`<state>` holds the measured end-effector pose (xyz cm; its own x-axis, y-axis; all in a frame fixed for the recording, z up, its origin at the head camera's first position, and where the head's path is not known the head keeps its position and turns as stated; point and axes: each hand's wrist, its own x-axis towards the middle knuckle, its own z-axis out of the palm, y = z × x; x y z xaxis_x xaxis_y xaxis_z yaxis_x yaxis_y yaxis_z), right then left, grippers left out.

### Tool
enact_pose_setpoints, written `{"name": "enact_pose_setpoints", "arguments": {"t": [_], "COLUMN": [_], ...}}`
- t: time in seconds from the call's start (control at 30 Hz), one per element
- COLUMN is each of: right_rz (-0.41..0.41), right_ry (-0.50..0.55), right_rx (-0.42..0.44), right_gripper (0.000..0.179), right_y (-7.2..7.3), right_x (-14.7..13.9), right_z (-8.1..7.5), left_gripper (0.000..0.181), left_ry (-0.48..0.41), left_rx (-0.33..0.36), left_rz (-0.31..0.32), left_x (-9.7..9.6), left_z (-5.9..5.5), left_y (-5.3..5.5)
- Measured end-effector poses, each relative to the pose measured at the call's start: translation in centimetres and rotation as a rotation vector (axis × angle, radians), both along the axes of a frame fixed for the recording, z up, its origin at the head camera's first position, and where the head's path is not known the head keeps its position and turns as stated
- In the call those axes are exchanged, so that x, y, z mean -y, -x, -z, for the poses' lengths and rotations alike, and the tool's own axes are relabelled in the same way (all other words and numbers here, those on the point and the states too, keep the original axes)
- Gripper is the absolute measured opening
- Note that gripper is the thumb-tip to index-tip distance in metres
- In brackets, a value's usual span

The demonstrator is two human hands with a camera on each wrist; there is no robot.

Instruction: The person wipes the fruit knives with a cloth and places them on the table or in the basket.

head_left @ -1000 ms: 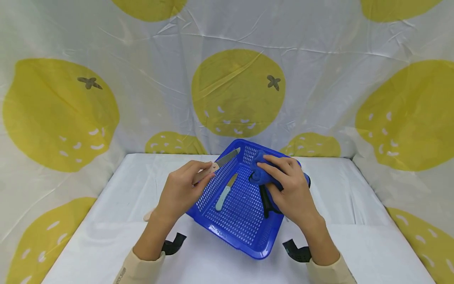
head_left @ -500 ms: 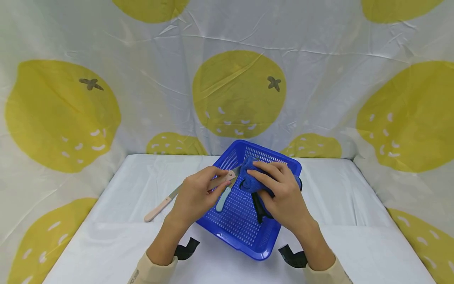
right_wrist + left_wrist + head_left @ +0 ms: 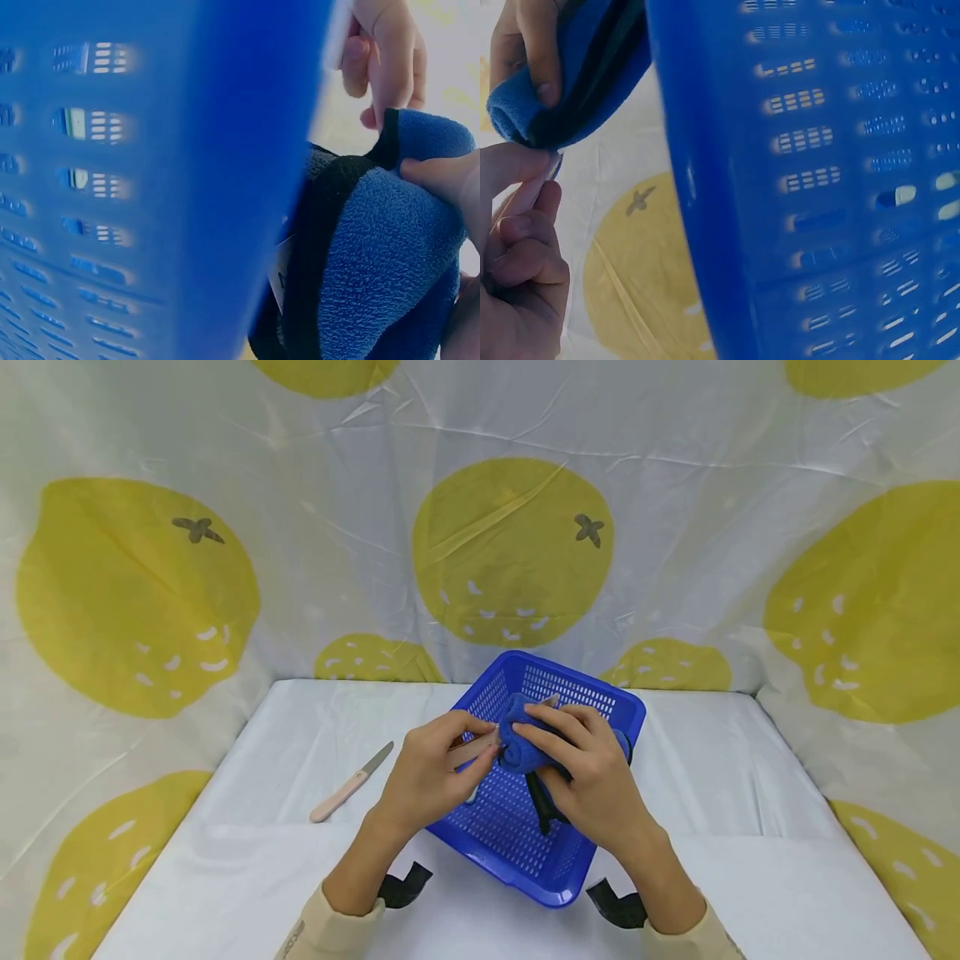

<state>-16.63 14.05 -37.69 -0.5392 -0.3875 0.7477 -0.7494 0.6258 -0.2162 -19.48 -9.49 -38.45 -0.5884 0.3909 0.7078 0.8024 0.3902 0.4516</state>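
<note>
Over the basket, my left hand [image 3: 431,772] pinches the pale pink handle of a knife [image 3: 474,750] between thumb and fingers. A blue towel [image 3: 517,743] with black edging is folded round the blade, whose tip pokes out beyond it. My right hand [image 3: 596,768] grips this towel from the right, and its black-edged end hangs below. In the left wrist view the towel [image 3: 600,67] meets the top of the handle, right at my left fingertips. The right wrist view shows the bunched towel [image 3: 382,247] under my right thumb.
A blue perforated basket [image 3: 495,872] stands angled beneath both hands. Inside it lies a knife with a light blue handle [image 3: 471,795], mostly covered by my left hand. Another pink-handled knife [image 3: 345,793] lies on the white-covered table to the left.
My left hand has moved right, bringing the knife blade into the towel. The right hand has shifted slightly left with the towel. The knife on the table has come into full view.
</note>
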Motion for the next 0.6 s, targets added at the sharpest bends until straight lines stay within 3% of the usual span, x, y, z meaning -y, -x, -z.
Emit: {"name": "enact_pose_setpoints", "arguments": {"t": [0.37, 0.6], "right_rz": [0.020, 0.049], "right_ry": [0.005, 0.029], "right_rx": [0.006, 0.020], "right_gripper": [0.047, 0.046], "right_y": [-0.15, 0.30], "right_x": [0.30, -0.11], "right_z": [0.56, 0.40], "left_gripper": [0.020, 0.019], "left_ry": [-0.162, -0.197], "left_rx": [0.085, 0.133], "left_rz": [0.035, 0.057], "left_x": [-0.05, -0.08], "left_z": [0.74, 0.36], "left_y": [-0.08, -0.06]}}
